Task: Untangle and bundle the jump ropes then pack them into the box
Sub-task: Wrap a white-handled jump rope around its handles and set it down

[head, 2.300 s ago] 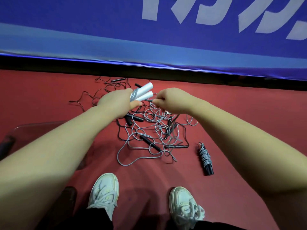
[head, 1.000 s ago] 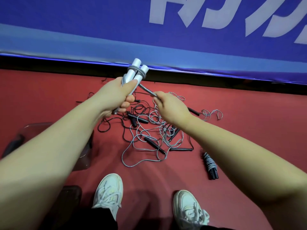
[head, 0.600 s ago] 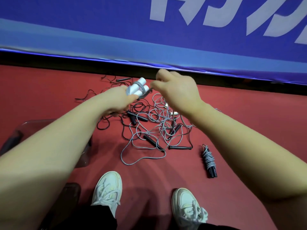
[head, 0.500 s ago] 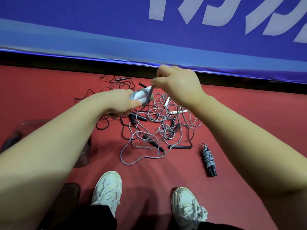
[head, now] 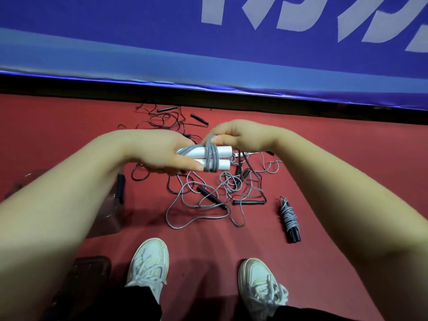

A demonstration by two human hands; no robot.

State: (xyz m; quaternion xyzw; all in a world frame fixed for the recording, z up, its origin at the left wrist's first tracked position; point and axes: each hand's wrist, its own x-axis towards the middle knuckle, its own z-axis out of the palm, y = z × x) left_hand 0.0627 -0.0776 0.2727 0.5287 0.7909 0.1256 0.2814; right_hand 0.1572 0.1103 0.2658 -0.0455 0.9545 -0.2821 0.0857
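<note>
My left hand [head: 162, 154] holds two white jump-rope handles [head: 222, 157] side by side, pointing right. Grey cord [head: 212, 158] is wrapped round them in a few turns. My right hand [head: 238, 136] pinches that grey cord just above the handles. Below both hands a tangle of grey and black ropes [head: 215, 193] with black handles lies on the red floor. A finished bundle [head: 289, 220] of grey cord round black handles lies to the right of the tangle. A clear plastic box [head: 111, 205] stands at the left, partly hidden by my left forearm.
A blue banner [head: 208, 54] runs along the far edge of the red floor [head: 347, 147]. My two white shoes [head: 148, 262] stand at the bottom. A dark lid-like object [head: 90, 274] lies at the lower left.
The white handles have turned from pointing up to lying level. My right hand has circled over them, laying more grey cord round the pair. The loose cord on the floor has shifted.
</note>
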